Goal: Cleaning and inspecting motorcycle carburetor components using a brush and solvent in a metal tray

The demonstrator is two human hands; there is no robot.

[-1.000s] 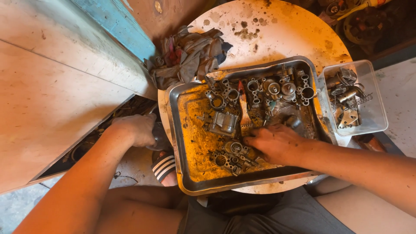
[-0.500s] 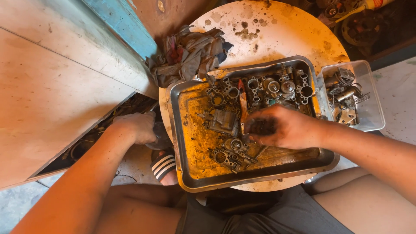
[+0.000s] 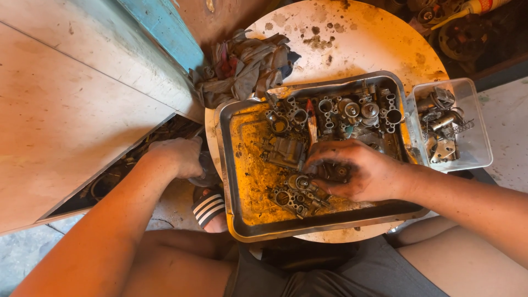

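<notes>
Here rags [image 3: 245, 66] and parts box [image 3: 451, 124] flank the tray [image 3: 234, 181]

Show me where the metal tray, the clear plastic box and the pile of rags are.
metal tray [image 3: 226, 165], head view, bare left rim.
clear plastic box [image 3: 477, 144], head view, right wall.
pile of rags [image 3: 247, 69], head view, middle of the grey cloth.

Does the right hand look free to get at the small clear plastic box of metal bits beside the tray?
Probably yes. The right hand rests in the metal tray, and the clear plastic box sits open-topped just past the tray's right edge, with nothing between them.
</notes>
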